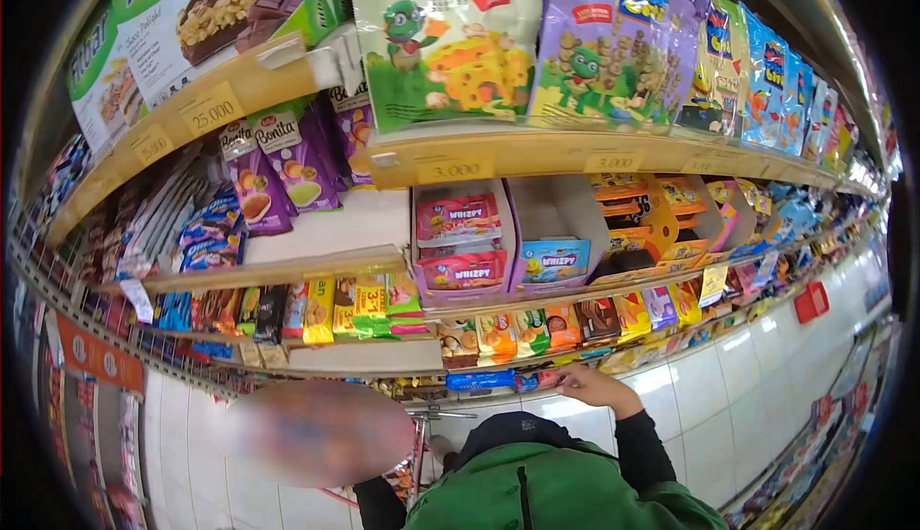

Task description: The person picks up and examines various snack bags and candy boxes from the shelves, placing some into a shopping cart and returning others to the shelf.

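Observation:
My right hand [596, 388] reaches to the lowest shelf, its fingertips by a small red and blue packet [537, 380]; whether they grip it is too small to tell. A blue packet [481, 380] lies just left of that one. My left hand does not show; only the dark left sleeve [379, 505] is visible, beside a blurred patch. Above my right hand runs a row of snack packs, among them an orange one [563, 326] and a brown one [600, 320].
Price-tagged shelf edges [537, 158] cross the view above. Whizpy boxes [464, 292] stand on the middle shelf. A metal cart frame [422, 434] is near my body. On the tiled floor [704, 377], a red basket [811, 302] sits at the right.

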A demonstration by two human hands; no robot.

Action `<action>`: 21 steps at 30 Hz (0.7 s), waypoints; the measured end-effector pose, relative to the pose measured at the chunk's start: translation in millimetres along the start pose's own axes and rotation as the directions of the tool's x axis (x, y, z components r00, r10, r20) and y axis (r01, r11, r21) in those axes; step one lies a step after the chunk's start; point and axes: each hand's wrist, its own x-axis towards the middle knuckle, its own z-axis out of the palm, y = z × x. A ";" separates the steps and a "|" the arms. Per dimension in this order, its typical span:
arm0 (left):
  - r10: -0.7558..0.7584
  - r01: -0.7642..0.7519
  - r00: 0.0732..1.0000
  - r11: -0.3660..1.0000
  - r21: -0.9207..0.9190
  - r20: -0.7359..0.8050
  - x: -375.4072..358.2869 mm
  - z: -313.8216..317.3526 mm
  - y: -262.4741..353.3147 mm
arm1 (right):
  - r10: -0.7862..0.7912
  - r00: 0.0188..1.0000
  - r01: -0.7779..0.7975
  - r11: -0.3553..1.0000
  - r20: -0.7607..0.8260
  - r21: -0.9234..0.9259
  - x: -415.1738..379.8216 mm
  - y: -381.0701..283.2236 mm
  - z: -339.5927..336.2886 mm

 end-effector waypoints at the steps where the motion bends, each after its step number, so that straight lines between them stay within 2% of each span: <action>1: 0.041 -0.039 0.999 0.997 -0.062 0.033 0.7 11.9 10.8 | -0.034 0.999 0.034 0.999 0.024 0.021 -9.8 -13.1 -16.4; 2: 0.177 -0.175 0.982 0.984 -0.028 0.062 -27.7 32.7 73.4 | -0.069 0.997 0.068 0.997 0.044 0.044 -19.7 -29.0 -33.9; 3: 0.306 -0.301 0.949 0.951 -0.073 0.079 -27.0 45.4 86.0 | -0.102 0.993 0.099 0.994 0.056 0.041 -32.4 -53.7 -54.1; 5: 0.488 -0.483 0.849 0.872 -0.074 0.205 -42.3 67.5 146.1 | -0.156 0.985 0.153 0.988 0.079 0.035 -55.3 -106.4 -92.0; 6: 0.475 -0.428 0.844 0.876 -0.222 0.247 -51.1 78.9 172.3 | -0.246 0.968 0.249 0.965 0.039 -0.081 -60.1 -122.1 -106.1; 7: 0.675 -0.652 0.694 0.737 -0.178 0.253 -64.7 88.6 206.7 | -0.337 0.941 0.333 0.922 0.013 -0.196 -63.1 -135.6 -117.6; 8: 0.697 -0.650 0.659 0.717 -0.253 0.282 -73.5 98.0 230.0 | -0.429 0.903 0.408 0.860 -0.002 -0.307 -63.7 -148.4 -126.4; 9: 0.764 -0.732 0.572 0.640 -0.235 0.299 -85.8 107.6 259.5 | -0.520 0.854 0.484 0.800 -0.008 -0.356 -63.1 -162.2 -133.1; 11: 0.908 -0.916 0.286 0.353 -0.191 0.306 -105.2 122.1 311.9 | -0.688 0.725 0.609 0.651 -0.013 -0.453 -55.4 -189.8 -141.0; 14: 0.943 -0.970 0.148 0.197 -0.141 0.299 -120.0 150.6 353.1 | -0.840 0.542 0.677 0.427 0.014 -0.599 -19.8 -220.4 -138.1; 16: 0.948 -0.993 0.039 0.072 -0.093 0.315 -122.9 168.4 369.1 | -0.883 0.469 0.643 0.318 0.030 -0.697 8.7 -234.0 -132.0; 17: 0.943 -0.991 0.041 0.079 -0.104 0.330 -122.8 175.3 369.6 | -0.901 0.432 0.613 0.259 0.042 -0.746 23.2 -239.8 -130.1; 19: 0.934 -0.986 0.044 0.099 -0.136 0.356 -120.3 192.0 367.2 | -0.893 0.446 0.530 0.212 0.057 -0.821 50.7 -248.0 -128.3; 20: 0.934 -0.993 0.025 0.065 -0.102 0.357 -120.2 196.4 365.3 | -0.886 0.458 0.483 0.189 0.064 -0.855 62.4 -250.6 -128.9; 21: 0.932 -0.997 0.007 0.033 -0.067 0.362 -120.0 198.4 361.5 | -0.856 0.516 0.454 0.241 0.033 -0.857 73.0 -252.7 -129.3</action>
